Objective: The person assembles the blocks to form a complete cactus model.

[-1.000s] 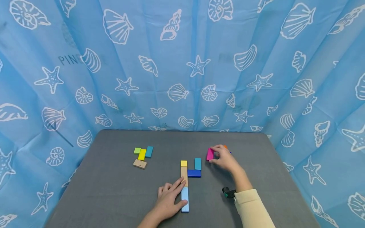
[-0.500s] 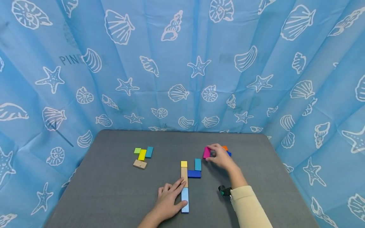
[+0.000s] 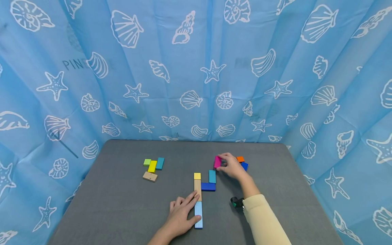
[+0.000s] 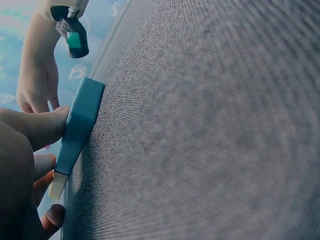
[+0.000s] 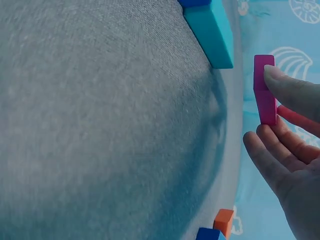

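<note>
My right hand (image 3: 231, 166) pinches a magenta block (image 3: 217, 162) between thumb and fingers, behind the teal block (image 3: 212, 176). In the right wrist view the magenta block (image 5: 265, 90) is held above the table, the thumb on its near side. My left hand (image 3: 182, 215) lies along a row of blocks. Its fingertips rest on the plain wooden block (image 3: 197, 187) and its thumb touches the light blue block (image 3: 198, 215). A small yellow block (image 3: 197, 176) caps the row's far end. From the row's right side a dark blue block (image 3: 208, 186) reaches to the teal block.
At the back left lie a green block (image 3: 147, 162), a yellow block (image 3: 152, 166), another teal block (image 3: 160, 163) and a wooden block (image 3: 150, 176). An orange block (image 3: 240, 159) and a blue block (image 3: 244, 166) lie right of my right hand. A shell-print curtain (image 3: 196, 85) surrounds the grey table (image 3: 122, 211).
My right hand has carried the magenta block left toward the teal block, uncovering the orange and blue blocks behind it. My left hand has stayed in place.
</note>
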### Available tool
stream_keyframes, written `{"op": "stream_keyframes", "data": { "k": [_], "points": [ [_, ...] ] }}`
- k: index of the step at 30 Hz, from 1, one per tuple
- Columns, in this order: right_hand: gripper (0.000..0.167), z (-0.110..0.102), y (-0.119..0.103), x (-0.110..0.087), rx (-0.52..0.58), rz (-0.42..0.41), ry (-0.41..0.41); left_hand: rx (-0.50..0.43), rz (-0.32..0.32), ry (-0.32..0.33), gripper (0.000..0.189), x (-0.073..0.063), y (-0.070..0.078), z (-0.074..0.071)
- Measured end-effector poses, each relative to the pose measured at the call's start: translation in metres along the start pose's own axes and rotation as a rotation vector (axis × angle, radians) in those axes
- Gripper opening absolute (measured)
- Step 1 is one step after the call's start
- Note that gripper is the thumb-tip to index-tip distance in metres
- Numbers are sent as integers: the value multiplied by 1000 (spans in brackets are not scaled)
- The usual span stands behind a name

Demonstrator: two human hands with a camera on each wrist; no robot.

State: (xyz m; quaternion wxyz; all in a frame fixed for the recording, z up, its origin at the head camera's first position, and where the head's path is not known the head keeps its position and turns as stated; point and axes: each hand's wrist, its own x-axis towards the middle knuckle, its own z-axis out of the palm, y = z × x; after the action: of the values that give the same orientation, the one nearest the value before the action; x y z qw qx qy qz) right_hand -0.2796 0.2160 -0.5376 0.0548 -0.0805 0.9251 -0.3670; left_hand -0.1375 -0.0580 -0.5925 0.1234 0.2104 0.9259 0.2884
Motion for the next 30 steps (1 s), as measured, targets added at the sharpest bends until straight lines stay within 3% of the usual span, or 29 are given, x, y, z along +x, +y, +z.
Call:
{"op": "stream_keyframes", "data": {
  "k": [13,30],
  "points": [
    [59,12,2,15,-81,-2,-30,-12,32,33,74,-2,-3,3],
    [52,18,0,16,-124,-34,-77,-22,4,12,74,-2,-2,1]
  ]
}}
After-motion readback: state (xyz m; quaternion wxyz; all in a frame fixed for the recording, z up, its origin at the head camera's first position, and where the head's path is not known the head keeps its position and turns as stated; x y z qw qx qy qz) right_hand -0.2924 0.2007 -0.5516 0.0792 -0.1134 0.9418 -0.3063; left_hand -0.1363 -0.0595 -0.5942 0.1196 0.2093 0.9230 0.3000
